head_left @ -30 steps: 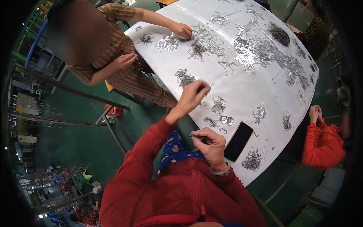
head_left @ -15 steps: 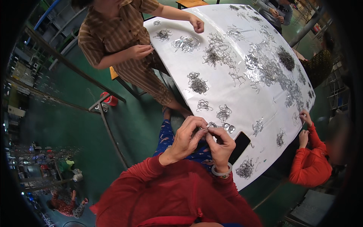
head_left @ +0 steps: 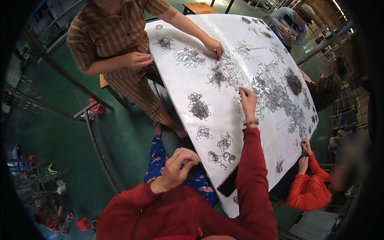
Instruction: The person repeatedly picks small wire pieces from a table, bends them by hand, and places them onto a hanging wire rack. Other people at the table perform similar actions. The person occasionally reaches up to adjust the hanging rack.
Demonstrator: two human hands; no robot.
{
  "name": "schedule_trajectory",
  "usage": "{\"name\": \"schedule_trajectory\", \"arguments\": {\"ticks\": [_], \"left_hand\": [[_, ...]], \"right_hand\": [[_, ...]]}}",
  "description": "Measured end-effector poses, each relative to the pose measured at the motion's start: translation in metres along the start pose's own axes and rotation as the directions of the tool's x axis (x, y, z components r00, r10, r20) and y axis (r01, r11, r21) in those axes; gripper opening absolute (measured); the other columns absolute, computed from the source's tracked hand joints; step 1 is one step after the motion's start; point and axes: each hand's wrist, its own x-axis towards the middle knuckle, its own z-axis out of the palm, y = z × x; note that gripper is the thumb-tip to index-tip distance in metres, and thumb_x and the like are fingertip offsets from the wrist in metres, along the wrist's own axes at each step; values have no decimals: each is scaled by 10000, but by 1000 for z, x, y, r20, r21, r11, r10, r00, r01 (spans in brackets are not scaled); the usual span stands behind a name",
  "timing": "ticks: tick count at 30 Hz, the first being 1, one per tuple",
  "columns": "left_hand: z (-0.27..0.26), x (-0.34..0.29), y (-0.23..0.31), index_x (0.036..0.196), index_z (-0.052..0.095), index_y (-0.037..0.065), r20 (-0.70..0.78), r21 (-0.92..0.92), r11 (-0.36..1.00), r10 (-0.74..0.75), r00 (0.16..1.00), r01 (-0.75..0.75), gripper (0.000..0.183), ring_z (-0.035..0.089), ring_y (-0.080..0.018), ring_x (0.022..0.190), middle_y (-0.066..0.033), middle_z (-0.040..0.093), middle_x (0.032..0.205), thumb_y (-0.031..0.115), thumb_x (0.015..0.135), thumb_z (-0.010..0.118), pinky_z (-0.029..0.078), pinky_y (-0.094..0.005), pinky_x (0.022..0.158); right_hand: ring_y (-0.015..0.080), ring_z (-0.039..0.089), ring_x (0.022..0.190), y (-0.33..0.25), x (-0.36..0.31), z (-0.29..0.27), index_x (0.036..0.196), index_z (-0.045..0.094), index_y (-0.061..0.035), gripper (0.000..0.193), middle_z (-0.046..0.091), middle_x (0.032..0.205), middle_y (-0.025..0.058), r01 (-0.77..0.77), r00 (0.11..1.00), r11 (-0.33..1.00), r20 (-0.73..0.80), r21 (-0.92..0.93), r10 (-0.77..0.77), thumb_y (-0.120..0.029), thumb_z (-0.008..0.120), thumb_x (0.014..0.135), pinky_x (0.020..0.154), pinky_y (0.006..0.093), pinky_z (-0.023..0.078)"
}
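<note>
My left hand (head_left: 178, 168) is held just off the table's near left edge, thumb and fingers pinched together; whatever is between them is too small to make out. Reaching out over the white-covered table (head_left: 182, 86), my right hand (head_left: 249, 100) has its fingertips closed beside a loose pile of bent wire hooks (head_left: 222, 76). A larger spread of shiny metal pieces (head_left: 276, 92) lies to its right. Nearer to me are small heaps of wire hooks (head_left: 225, 141) and some round metal rings (head_left: 229, 157). A dark phone (head_left: 228, 185) lies partly under my right sleeve.
Across the left corner a person in a striped shirt (head_left: 120, 36) reaches into the wire pile with one hand (head_left: 215, 48). Another person in an orange-red top (head_left: 310, 184) works at the right edge. Someone in grey (head_left: 288, 28) stands at the far end. A metal frame (head_left: 98, 148) stands left.
My hands were together over the table's near edge; now my right hand has reached far out and my left has lowered leftward. The striped-shirt person's hand has come down onto the pile.
</note>
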Motion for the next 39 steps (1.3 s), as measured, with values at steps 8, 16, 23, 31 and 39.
{"name": "schedule_trajectory", "arguments": {"ticks": [8,16,23,31,39], "left_hand": [[-15,7,-22,905,593,28,15,72,997,28,999,-29,184,638,-242,810,-86,657,876,-65,776,685,465,-340,752],[-21,-4,-15,947,543,12,68,73,996,37,997,-42,65,615,-228,820,-116,647,873,32,925,601,499,-341,744],[-13,-22,-3,961,550,6,-2,34,999,38,999,-38,77,621,-211,857,-119,651,892,17,917,613,515,-325,768],[-7,-35,4,948,568,5,-6,52,999,-15,1000,15,85,620,-190,835,-114,656,904,-41,892,612,510,-304,751],[5,-34,9,948,551,9,-12,-27,1000,7,1000,-7,76,616,-196,851,-109,651,904,-30,911,604,506,-312,786]], "right_hand": [[415,635,907,74,59,61,877,696,-21,184,658,943,221,59,978,827,200,-559,65,-159,599,807,818,493,510],[135,669,667,53,70,-2,932,731,-4,218,717,815,65,-333,940,915,6,228,341,-175,730,796,596,245,494],[102,579,671,-14,-30,-82,911,718,-24,250,690,824,38,-269,855,905,514,330,67,-258,662,844,593,244,453],[256,671,712,-43,-210,-59,870,707,4,143,689,758,139,-15,811,999,584,-30,30,-105,663,788,701,347,526],[170,658,730,-11,-226,-112,1064,696,0,232,713,863,146,-171,985,970,18,172,170,-84,664,851,686,290,522]]}}
